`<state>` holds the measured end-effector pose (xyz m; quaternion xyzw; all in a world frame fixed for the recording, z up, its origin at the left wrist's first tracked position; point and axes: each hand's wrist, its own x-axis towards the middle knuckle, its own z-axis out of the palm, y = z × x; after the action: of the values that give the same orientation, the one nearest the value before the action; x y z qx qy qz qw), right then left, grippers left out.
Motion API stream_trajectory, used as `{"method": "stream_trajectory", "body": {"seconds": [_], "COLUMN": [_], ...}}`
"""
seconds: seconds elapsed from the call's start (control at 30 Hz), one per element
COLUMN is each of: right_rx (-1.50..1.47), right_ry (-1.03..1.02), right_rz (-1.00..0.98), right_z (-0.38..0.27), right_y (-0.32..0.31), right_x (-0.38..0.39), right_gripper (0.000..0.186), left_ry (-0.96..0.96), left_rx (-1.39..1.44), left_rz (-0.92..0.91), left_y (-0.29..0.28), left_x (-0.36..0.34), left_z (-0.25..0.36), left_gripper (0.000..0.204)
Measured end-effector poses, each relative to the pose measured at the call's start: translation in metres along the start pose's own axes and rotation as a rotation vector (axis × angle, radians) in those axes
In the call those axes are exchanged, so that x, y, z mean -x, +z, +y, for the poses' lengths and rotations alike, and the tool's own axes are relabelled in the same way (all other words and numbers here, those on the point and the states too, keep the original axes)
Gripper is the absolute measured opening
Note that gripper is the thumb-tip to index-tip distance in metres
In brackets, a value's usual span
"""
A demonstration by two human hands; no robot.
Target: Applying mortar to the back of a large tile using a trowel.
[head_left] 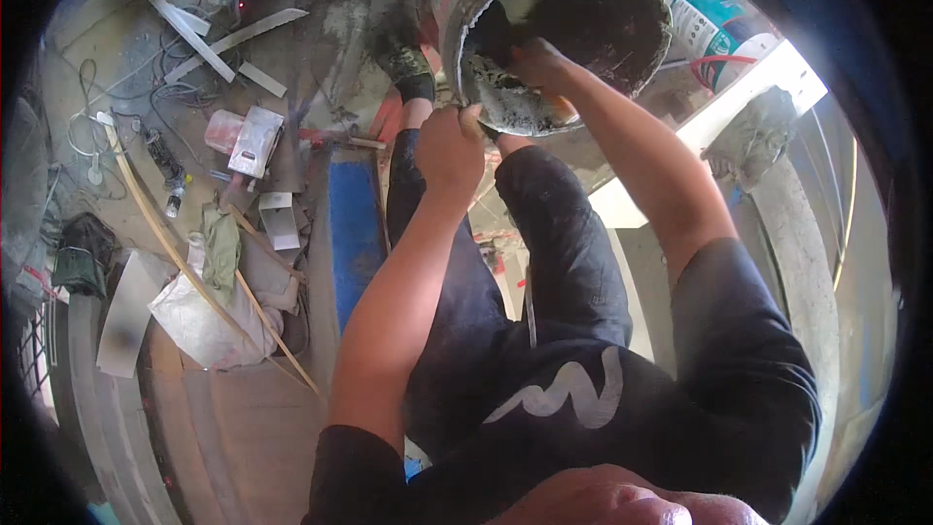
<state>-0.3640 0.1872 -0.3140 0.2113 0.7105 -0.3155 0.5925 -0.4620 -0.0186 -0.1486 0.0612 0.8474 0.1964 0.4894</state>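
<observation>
A large bucket (455, 34), crusted with grey residue, is tipped so that its mouth faces me. At the near left of its rim, my left hand (453, 148) is closed on the edge. My right hand (544, 68) reaches inside the mouth, its fingers curled; whatever it holds is lost in the dark interior. Below that hand, wet-looking grey material (510, 97) coats the inner wall, with a small orange patch beside it. The bottom of the bucket is too dark to make out.
To the right are a white-and-teal pail (705, 24), a pale board (671, 151) and a dusty plastic bag (758, 136). On the left floor lie wood strips (160, 224), a white box (258, 141), a white sack (199, 316), cables and offcuts. A blue panel (354, 224) lies beside my leg.
</observation>
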Motion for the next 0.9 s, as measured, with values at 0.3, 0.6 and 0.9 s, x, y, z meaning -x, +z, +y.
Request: {"method": "stream_trajectory", "body": {"seconds": [0.3, 0.6, 0.9], "right_rx": [-1.039, -0.702, -1.078], "right_ry": [0.029, 0.112, 0.099], "right_rz": [0.152, 0.34, 0.54], "right_z": [-0.045, -0.025, 0.01], "right_y": [0.001, -0.003, -0.007], "right_x": [0.03, 0.098, 0.317], "right_gripper": [0.024, 0.043, 0.024], "left_ry": [0.049, -0.142, -0.113], "left_rx": [0.008, 0.161, -0.022], "left_rz": [0.142, 0.069, -0.1], "left_y": [0.004, 0.003, -0.024], "left_x": [-0.002, 0.011, 0.117], "left_z": [-0.007, -0.014, -0.057], "left_gripper": [0.047, 0.056, 0.04]}}
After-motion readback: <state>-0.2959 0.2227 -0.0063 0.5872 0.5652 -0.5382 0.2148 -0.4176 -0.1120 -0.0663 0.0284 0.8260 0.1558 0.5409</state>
